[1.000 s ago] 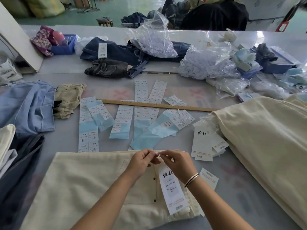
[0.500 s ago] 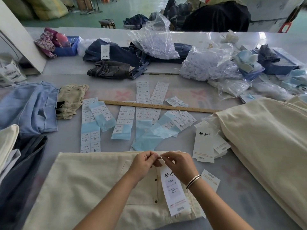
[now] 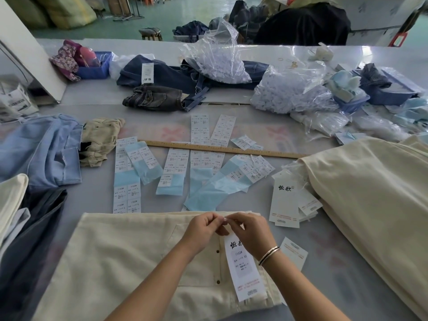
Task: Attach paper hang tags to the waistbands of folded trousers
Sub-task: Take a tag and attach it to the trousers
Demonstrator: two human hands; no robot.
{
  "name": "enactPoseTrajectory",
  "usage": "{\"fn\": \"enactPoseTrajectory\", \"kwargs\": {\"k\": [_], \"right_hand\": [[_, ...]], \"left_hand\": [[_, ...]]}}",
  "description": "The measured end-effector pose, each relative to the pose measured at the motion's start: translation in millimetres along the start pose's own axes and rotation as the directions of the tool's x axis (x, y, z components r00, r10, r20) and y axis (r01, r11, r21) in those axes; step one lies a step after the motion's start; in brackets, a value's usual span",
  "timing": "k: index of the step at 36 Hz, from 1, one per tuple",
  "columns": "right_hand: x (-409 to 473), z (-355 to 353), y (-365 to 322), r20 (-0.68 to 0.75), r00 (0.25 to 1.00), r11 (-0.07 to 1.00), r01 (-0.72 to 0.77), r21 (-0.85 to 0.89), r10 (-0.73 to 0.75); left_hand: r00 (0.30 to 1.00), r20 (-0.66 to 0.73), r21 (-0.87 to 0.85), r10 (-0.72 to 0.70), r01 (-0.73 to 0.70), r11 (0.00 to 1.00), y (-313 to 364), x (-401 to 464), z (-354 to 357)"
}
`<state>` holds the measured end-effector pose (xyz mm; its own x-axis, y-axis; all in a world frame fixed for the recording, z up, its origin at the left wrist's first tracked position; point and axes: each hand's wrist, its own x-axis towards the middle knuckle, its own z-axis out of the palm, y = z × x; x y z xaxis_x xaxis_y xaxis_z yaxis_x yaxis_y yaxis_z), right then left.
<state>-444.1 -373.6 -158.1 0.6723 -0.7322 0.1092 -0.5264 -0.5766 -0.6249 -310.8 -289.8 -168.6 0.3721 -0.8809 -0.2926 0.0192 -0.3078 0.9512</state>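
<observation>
My left hand [image 3: 203, 230] and right hand [image 3: 251, 232] meet fingertip to fingertip at the top edge of the folded cream trousers [image 3: 129, 262] in front of me, both pinching the top of a hang tag [image 3: 244, 262]. The tag is a long white paper strip with bold black characters, small printed lines and red text lower down. It lies down over the cloth beside two dark studs [image 3: 218, 267].

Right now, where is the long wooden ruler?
In the head view the wooden ruler lies across the middle of the table, beyond both hands, among the sticker sheets, its right end reaching the cream trouser pile.
</observation>
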Motion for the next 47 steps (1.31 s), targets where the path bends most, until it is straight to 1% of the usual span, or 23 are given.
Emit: {"fn": "enactPoseTrajectory", "kwargs": {"k": [3, 8, 12, 16, 18, 20, 22, 24, 25, 27, 28, 29, 32, 33, 34, 36, 37, 38, 40, 42, 44, 45, 47], "right_hand": [[0.5, 4.2, -0.2, 0.039, 0.999, 1.000, -0.022, -0.007, 0.023], [-4.6, 15.3, -4.9, 0.034, 0.997, 0.998, -0.063, 0.024, 0.062], [-12.6, 24.5, -2.1, 0.045, 0.985, 0.982, -0.169, 0.081, 0.166], [-14.7, 27.1, 8.6, 0.078, 0.959, 0.954, -0.280, 0.108, 0.272], [-15.6, 26.5, 14.2, 0.101, 0.942, 0.935, -0.332, 0.125, 0.321], [-17.8, 25.7, 17.1, 0.098, 0.938, 0.927, -0.344, 0.149, 0.332], [-20.5, 25.1, 17.6, 0.083, 0.945, 0.930, -0.326, 0.166, 0.317], [-22.4, 24.9, 15.2, 0.074, 0.955, 0.939, -0.296, 0.176, 0.287], [-23.2, 25.0, 13.1, 0.074, 0.960, 0.945, -0.278, 0.170, 0.269], [-25.3, 26.1, 7.1, 0.081, 0.972, 0.962, -0.231, 0.143, 0.221], [-26.5, 27.0, 3.3, 0.092, 0.976, 0.970, -0.207, 0.130, 0.196], [-27.9, 27.9, -1.2, 0.111, 0.978, 0.975, -0.187, 0.121, 0.174], [-31.6, 34.0, -15.5, 0.174, 0.977, 0.984, -0.141, 0.107, 0.121], [-32.8, 36.9, -20.6, 0.194, 0.975, 0.987, -0.126, 0.096, 0.105], [-33.6, 40.4, -25.6, 0.212, 0.973, 0.991, -0.112, 0.079, 0.093], [-35.3, 47.9, -35.6, 0.244, 0.967, 0.996, -0.079, 0.049, 0.065], [-35.9, 51.7, -40.7, 0.264, 0.963, 0.998, -0.057, 0.038, 0.045], [-36.6, 55.6, -46.2, 0.286, 0.958, 0.999, -0.032, 0.028, 0.023], [-37.7, 62.5, -57.9, 0.338, 0.941, 1.000, 0.026, -0.002, -0.024], [-38.6, 67.9, -70.0, 0.377, 0.924, 0.995, 0.092, -0.039, -0.071], [-38.9, 71.4, -82.1, 0.410, 0.905, 0.986, 0.151, -0.066, -0.111], [-38.9, 72.8, -87.9, 0.428, 0.894, 0.981, 0.180, -0.070, -0.133], [-38.0, 74.6, -99.6, 0.462, 0.870, 0.969, 0.233, -0.080, -0.171]], "left_hand": [[1.000, -0.019, 0.032, 0.005, -0.004, 0.999, -3.4, 2.2, 2.6], [0.990, -0.138, 0.033, 0.012, -0.008, 0.999, -8.3, 6.8, 15.9], [0.980, -0.201, 0.109, -0.003, 0.025, 0.994, -9.5, 7.4, 26.2], [0.991, -0.129, 0.287, -0.026, 0.062, 0.956, -9.2, 10.3, 30.9], [0.995, -0.075, 0.410, -0.061, 0.086, 0.908, -12.2, 12.2, 28.3], [0.992, -0.073, 0.486, -0.098, 0.122, 0.866, -20.0, 13.6, 17.6], [0.984, -0.127, 0.514, -0.125, 0.173, 0.840, -31.0, 12.8, -2.2], [0.966, -0.223, 0.542, -0.133, 0.236, 0.807, -44.1, 10.1, -29.9], [0.947, -0.294, 0.574, -0.130, 0.284, 0.768, -50.7, 6.9, -46.4], [0.874, -0.473, 0.641, -0.109, 0.427, 0.638, -62.4, -6.9, -82.0], [0.823, -0.559, 0.638, -0.103, 0.506, 0.580, -68.7, -16.6, -100.5], [0.760, -0.640, 0.596, -0.113, 0.583, 0.552, -75.7, -28.4, -118.9], [0.558, -0.806, 0.367, -0.198, 0.733, 0.572, -102.8, -67.0, -169.1], [0.511, -0.828, 0.310, -0.232, 0.761, 0.570, -111.9, -79.4, -183.6], [0.491, -0.834, 0.288, -0.252, 0.777, 0.560, -119.7, -89.2, -195.7], [0.525, -0.812, 0.333, -0.254, 0.775, 0.537, -127.1, -102.4, -212.5], [0.524, -0.813, 0.337, -0.253, 0.779, 0.529, -126.3, -105.8, -217.8], [0.499, -0.827, 0.311, -0.259, 0.790, 0.528, -123.9, -107.5, -221.9], [0.455, -0.828, 0.236, -0.327, 0.813, 0.533, -118.4, -109.0, -228.5], [0.455, -0.798, 0.209, -0.396, 0.824, 0.526, -115.3, -112.7, -233.4], [0.467, -0.782, 0.212, -0.413, 0.822, 0.529, -114.9, -116.6, -236.6], [0.484, -0.765, 0.196, -0.426, 0.804, 0.561, -114.3, -117.6, -236.8], [0.533, -0.712, 0.109, -0.458, 0.727, 0.678, -108.3, -117.2, -233.9]]}}
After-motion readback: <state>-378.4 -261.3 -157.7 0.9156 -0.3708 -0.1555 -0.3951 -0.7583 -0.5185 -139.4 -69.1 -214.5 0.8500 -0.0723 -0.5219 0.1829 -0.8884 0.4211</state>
